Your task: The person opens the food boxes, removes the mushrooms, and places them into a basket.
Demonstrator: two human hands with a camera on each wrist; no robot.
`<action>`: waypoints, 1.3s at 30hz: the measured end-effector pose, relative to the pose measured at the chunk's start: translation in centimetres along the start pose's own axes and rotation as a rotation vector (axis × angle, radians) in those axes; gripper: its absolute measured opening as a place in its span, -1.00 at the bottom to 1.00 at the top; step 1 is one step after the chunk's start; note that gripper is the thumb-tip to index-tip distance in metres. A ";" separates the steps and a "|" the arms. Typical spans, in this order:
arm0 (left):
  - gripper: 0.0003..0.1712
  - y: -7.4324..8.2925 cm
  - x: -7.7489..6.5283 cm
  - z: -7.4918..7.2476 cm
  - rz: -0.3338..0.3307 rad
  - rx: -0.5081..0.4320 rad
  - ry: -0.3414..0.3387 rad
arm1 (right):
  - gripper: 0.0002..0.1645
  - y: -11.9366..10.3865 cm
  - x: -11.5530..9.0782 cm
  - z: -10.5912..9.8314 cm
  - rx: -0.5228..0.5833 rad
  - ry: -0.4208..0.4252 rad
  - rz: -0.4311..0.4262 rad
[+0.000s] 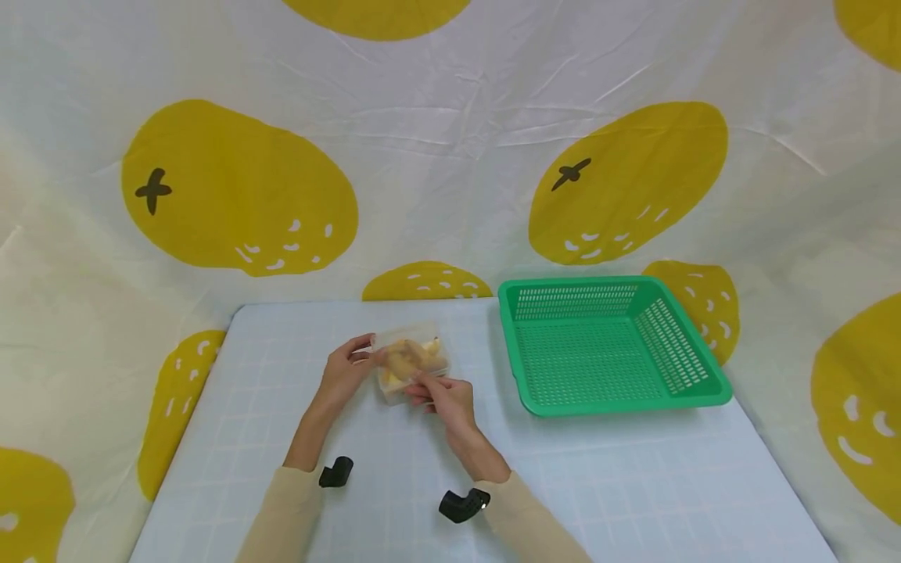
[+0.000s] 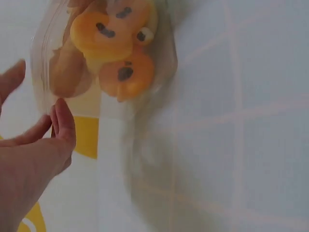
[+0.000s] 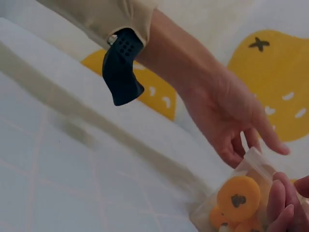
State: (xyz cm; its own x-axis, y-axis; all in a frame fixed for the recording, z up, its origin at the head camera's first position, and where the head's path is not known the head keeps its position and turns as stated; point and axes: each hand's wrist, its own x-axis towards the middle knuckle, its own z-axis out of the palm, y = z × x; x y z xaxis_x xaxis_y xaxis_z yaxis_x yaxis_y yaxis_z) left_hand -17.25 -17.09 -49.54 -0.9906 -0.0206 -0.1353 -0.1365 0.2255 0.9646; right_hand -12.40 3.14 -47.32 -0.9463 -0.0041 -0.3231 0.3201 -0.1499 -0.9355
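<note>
A clear plastic zip bag (image 1: pixel 411 361) holds several soft-looking pieces in orange, yellow and brown, some with dark spots. The right hand (image 1: pixel 448 400) pinches the bag's near edge between thumb and fingers. At the bag's left side is the left hand (image 1: pixel 345 375), its thumb straight and apart from its fingers. In the left wrist view, the left fingers (image 2: pixel 63 121) reach the edge of the bag (image 2: pixel 159 72). The right wrist view has the right fingers (image 3: pixel 282 205) in front of the bag (image 3: pixel 212 212), partly cut off by the frame.
A green perforated plastic basket (image 1: pixel 584 360) stands on the table to the right of the bag. The table (image 1: pixel 394 485) has a pale checked cover. Behind it hangs a white cloth (image 1: pixel 450 188) with large yellow fruit prints. Each wrist wears a black strap device (image 1: pixel 464 506).
</note>
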 end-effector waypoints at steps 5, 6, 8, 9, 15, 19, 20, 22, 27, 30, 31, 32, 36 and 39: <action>0.21 -0.3 -0.8 -1.1 0.009 0.104 -0.224 | -0.70 -0.9 -0.6 0.2 0.013 0.016 -0.028; 0.28 -0.4 -0.8 -1.1 0.019 0.124 -0.250 | -0.70 -0.9 -0.6 0.3 0.017 0.020 -0.028; 0.36 -0.7 -0.9 -1.2 0.049 0.181 -0.283 | -0.71 -0.8 -0.5 0.3 0.022 0.026 -0.023; 0.37 -0.9 -0.8 -1.1 0.066 0.209 -0.291 | -0.71 -0.8 -0.4 0.3 0.022 0.028 -0.016; 0.34 -2.0 -0.3 -0.2 0.138 0.303 -0.266 | -0.73 -0.4 -0.2 0.4 0.023 0.040 -0.004; 0.34 -2.3 -0.3 0.1 0.154 0.306 -0.222 | -0.72 -0.4 -0.4 0.4 0.027 0.044 -0.009; 0.34 -2.4 -0.3 0.1 0.161 0.309 -0.217 | -0.72 -0.4 -0.5 0.4 0.029 0.045 -0.012; 0.33 -2.5 -0.2 0.2 0.184 0.316 -0.218 | -0.72 -0.3 -0.5 0.4 0.036 0.050 -0.025; 0.28 -2.6 0.1 0.1 0.240 0.322 -0.225 | -0.72 -0.3 -0.6 0.4 0.031 0.061 -0.020; 0.24 -2.6 0.1 0.1 0.268 0.314 -0.225 | -0.71 0.1 -0.1 0.5 0.019 0.065 0.005; 0.23 -2.6 0.2 0.1 0.278 0.313 -0.227 | -0.71 0.6 0.3 0.4 0.021 0.066 0.005; 0.23 -2.6 0.2 0.1 0.286 0.312 -0.228 | -0.71 1.0 0.7 0.4 0.023 0.068 0.003; 0.22 -2.6 0.3 0.1 0.289 0.312 -0.234 | -0.71 2.5 1.7 0.4 0.043 0.082 -0.003; 0.23 -2.6 0.4 0.1 0.266 0.325 -0.244 | -0.72 2.3 1.8 0.5 0.064 0.095 -0.020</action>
State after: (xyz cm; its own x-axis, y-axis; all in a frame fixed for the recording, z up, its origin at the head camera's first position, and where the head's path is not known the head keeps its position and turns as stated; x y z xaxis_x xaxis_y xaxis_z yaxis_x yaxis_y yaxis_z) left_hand -17.26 -17.57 -52.11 -0.9541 0.2988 0.0196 0.1696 0.4853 0.8577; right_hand -13.39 2.29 -50.00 -0.9430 0.0932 -0.3195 0.2947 -0.2122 -0.9317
